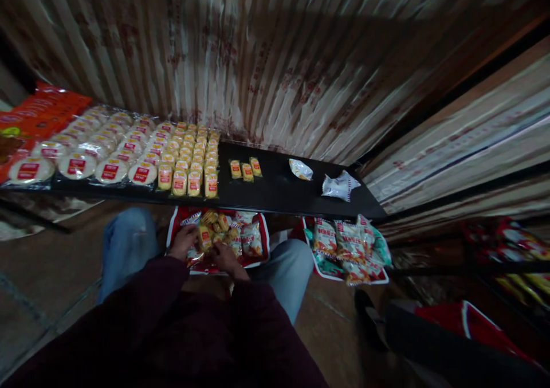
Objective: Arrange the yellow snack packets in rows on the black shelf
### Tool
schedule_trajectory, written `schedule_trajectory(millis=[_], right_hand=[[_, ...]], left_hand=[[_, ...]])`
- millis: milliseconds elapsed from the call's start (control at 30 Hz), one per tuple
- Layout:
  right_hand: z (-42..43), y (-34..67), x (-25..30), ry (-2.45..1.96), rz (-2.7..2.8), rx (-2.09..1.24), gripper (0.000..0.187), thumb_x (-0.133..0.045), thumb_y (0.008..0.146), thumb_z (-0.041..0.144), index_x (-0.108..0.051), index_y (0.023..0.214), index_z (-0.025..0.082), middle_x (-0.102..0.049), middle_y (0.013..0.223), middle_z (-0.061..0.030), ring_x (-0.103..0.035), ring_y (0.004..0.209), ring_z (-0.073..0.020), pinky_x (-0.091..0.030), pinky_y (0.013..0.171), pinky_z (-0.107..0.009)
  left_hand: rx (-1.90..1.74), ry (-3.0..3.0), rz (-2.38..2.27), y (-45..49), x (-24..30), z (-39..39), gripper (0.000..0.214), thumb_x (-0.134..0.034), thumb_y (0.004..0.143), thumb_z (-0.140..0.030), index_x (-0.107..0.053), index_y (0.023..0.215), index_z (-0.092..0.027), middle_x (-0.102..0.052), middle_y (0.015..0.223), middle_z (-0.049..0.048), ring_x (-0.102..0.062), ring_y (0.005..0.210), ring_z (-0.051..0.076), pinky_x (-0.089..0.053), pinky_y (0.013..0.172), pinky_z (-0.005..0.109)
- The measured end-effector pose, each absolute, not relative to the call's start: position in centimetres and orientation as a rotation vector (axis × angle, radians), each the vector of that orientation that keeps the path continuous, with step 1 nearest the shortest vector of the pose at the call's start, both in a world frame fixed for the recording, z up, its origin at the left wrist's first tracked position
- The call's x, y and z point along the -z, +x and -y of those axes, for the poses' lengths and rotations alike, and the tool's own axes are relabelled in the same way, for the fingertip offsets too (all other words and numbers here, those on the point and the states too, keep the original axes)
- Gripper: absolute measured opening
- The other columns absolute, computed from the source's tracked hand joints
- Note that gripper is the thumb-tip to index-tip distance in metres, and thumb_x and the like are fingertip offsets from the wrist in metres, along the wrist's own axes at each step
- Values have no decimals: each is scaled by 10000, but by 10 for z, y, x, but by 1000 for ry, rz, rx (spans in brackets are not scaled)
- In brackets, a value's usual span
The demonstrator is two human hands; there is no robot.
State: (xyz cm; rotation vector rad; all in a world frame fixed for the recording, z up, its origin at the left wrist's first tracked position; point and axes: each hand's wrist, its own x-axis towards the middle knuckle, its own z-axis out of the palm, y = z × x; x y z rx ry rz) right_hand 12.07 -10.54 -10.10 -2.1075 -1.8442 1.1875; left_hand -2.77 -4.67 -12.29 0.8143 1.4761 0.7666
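Between my knees sits a red basket with a white rim [267, 240], holding small yellow snack packets [222, 223] and larger white snack bags [251, 242]. My left hand [184, 242] is inside it at the left, fingers bent against a yellow snack packet [205, 237] whose label faces up. My right hand [226, 260] reaches in from the front, fingers curled down among the packets; the fingertips are partly hidden, and what they hold does not show. On the black shelf [275, 190] above, similar yellow packets [195, 181] stand in tight rows, with three loose ones [246, 171] beside them.
Round white cracker packs [77, 164] fill the shelf's left, near an orange bag [47, 113]. Two white bags [339, 186] lie at its right. A second basket [382, 278] of snack bags [350, 239] stands by my right knee. Another person's leg [429, 333] is at lower right.
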Motion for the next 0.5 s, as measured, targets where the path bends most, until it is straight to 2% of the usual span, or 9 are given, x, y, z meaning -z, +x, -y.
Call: schedule_trajectory(millis=[100,367,500], right_hand=[[103,123,102,-2116,1779,-1200,220,-465,892,190,-644,1019,170,-688,1028,-74,-606,903,-150,-418,777,-221],[102,123,115,-2048,1748,-1227,156,-549,845,213,-667,932,161,-694,931,-49,-596,812,-133,-426,729,-215],[100,133,120,-1957,1512,-1338,189,-489,877,232,-659,943,182,-698,928,-27,-623,837,-130,-463,777,-229]], left_hand=[[-735,788,-1412,-25,122,53,355,-672,743,-317,-610,1035,-125,-708,943,75,-676,816,160,-523,704,237],[-716,758,-1379,-14,125,54,535,-639,722,-100,-538,1247,-129,-683,1059,116,-672,792,152,-525,673,237],[-688,772,-1388,-10,131,53,551,-593,755,-119,-514,1300,-143,-682,1034,94,-654,750,129,-509,623,208]])
